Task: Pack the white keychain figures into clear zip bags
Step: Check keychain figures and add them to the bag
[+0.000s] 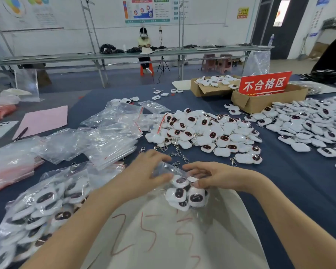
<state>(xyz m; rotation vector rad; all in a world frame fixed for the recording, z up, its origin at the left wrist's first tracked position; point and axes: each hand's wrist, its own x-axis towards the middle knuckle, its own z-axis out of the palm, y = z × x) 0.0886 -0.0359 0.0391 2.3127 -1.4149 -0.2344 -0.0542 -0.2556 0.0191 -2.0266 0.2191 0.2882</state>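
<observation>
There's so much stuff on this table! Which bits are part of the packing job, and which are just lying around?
Job: zip bag held by left hand and right hand, figures inside it, loose figure pile, empty bags, filled bags.
Lying about: pink paper, phone, pen, red sign.

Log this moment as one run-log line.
step: bagging | left hand: grips zip bag | right hand: pinches same bag | figures: several inside | loose pile: beyond hands

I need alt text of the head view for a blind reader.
The left hand and right hand hold a clear zip bag of white keychain figures above a white sheet. Loose figures lie piled ahead, filled bags at left.
</observation>
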